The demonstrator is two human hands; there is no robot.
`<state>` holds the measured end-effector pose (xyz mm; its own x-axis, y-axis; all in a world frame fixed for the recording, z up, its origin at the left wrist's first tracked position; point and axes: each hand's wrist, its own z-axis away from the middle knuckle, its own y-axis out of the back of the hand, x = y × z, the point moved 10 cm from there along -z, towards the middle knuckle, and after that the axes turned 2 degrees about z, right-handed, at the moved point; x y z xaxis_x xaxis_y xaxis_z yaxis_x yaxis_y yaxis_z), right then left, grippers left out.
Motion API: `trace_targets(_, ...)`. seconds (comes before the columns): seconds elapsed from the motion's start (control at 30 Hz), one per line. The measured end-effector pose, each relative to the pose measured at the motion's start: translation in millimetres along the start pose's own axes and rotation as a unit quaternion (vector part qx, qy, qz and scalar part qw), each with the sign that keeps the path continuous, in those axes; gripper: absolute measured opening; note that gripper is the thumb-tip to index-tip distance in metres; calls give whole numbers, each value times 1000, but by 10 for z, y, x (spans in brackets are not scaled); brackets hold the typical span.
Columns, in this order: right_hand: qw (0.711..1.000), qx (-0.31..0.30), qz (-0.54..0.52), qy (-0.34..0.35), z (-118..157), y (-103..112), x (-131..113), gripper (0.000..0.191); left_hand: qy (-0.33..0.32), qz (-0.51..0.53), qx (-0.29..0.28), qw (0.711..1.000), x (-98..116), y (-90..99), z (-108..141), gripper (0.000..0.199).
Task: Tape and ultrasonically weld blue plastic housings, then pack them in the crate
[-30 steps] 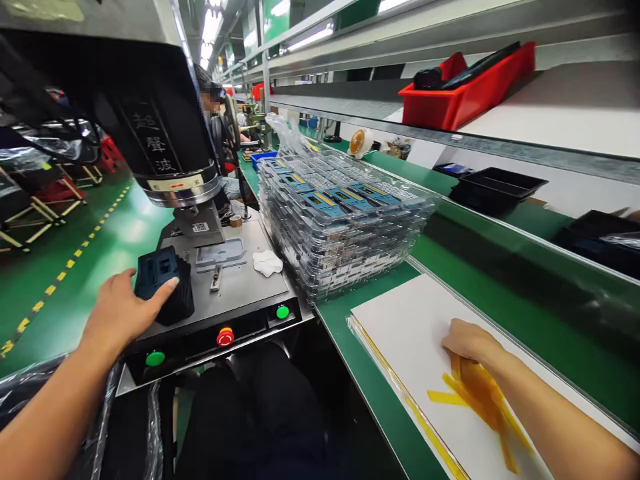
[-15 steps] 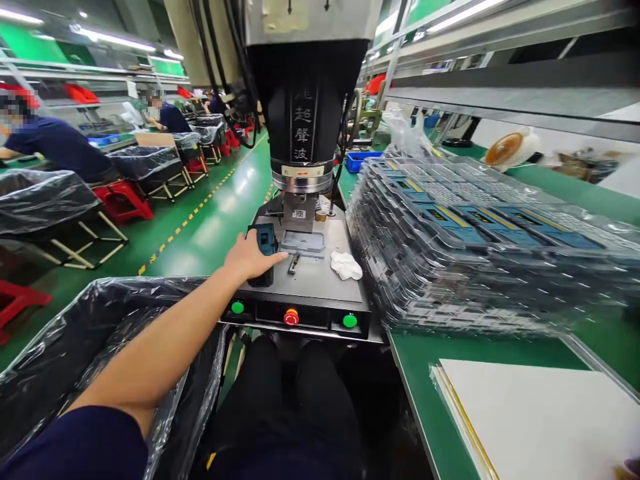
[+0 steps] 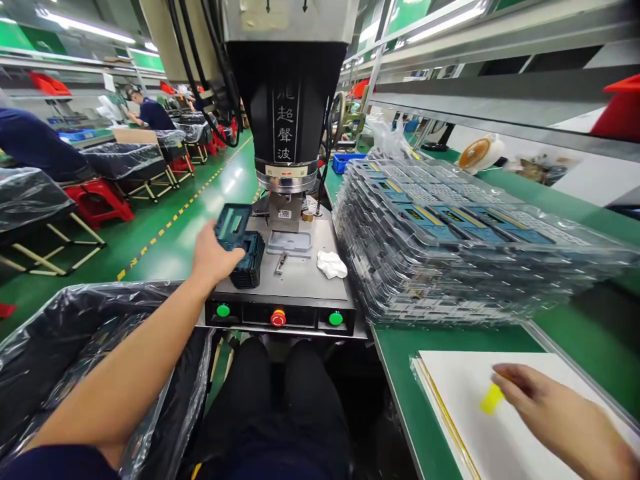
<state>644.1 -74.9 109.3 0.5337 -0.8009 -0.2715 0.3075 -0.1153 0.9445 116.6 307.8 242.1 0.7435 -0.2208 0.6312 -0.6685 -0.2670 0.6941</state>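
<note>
Left hand (image 3: 216,255) gripping dark blue plastic fixture (image 3: 249,260), right hand (image 3: 545,407) pinching yellow tape (image 3: 491,399)

In view are 1 left hand (image 3: 216,257), 1 right hand (image 3: 547,410), 2 green buttons (image 3: 223,310), 1 red button (image 3: 278,318), 1 white cloth (image 3: 331,265).
</note>
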Motion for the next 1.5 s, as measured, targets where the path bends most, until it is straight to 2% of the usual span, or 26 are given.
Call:
trace_targets(0.03, 997, 23, -72, 26, 110, 7, -213, 14, -2, 45, 32, 999, -14, 119, 67, 92)
trace_targets(0.1, 972, 5, -229, 58, 334, -119, -660, 28, -13, 173, 48, 984, -41, 250, 254, 101)
trace_targets(0.17, 922, -48, -378, 67, 522, -349, -1112, 44, -29, 321, 11, 947, -54, 230, 508, 101)
trace_targets(0.23, 860, -84, -499, 55, 644, -599, -1498, 53, -11, 438, -51, 897, -123, 79, 828, 93)
trace_targets(0.3, 804, -123, -580, 41, 716, -877, -1834, 53, 84, 507, -121, 849, -318, -217, 1216, 79)
trace_targets(0.37, 759, -163, -630, 24, 767, -1153, -2114, 51, 222, 534, -174, 797, -586, -552, 1681, 63)
trace_targets(0.43, 728, -201, -655, 12, 819, -1388, -2339, 48, 351, 524, -196, 751, -839, -807, 2155, 52)
trace_targets(0.5, 713, -229, -663, 3, 873, -1569, -2498, 44, 432, 508, -200, 718, -999, -953, 2522, 47)
trace_targets(0.57, 707, -245, -663, -9, 918, -1710, -2584, 43, 467, 511, -202, 693, -1050, -1039, 2737, 49)
trace_targets(0.7, 699, -264, -663, -36, 975, -1942, -2623, 44, 467, 539, -206, 670, -1009, -1159, 2853, 58)
trace_targets(0.87, 697, -266, -665, -45, 1030, -2103, -2586, 45, 477, 548, -221, 650, -937, -1382, 2889, 34)
trace_targets(0.97, 698, -263, -666, -17, 1074, -2116, -2591, 42, 488, 549, -222, 641, -884, -1489, 2892, 30)
trace_targets(1.13, 744, -223, -618, 122, 1195, -2007, -2673, 29, 523, 557, -226, 604, -773, -1568, 2894, 38)
trace_targets(1.3, 764, -221, -544, 267, 1404, -1952, -2821, 20, 512, 606, -226, 565, -641, -1609, 2847, 37)
trace_targets(1.37, 778, -177, -494, 347, 1481, -1838, -2876, 19, 510, 622, -229, 548, -607, -1634, 2856, 37)
trace_targets(1.43, 786, -102, -422, 439, 1588, -1677, -2928, 18, 504, 639, -231, 533, -577, -1652, 2854, 35)
trace_targets(1.5, 783, -24, -346, 517, 1721, -1546, -2966, 20, 499, 652, -231, 522, -561, -1663, 2847, 34)
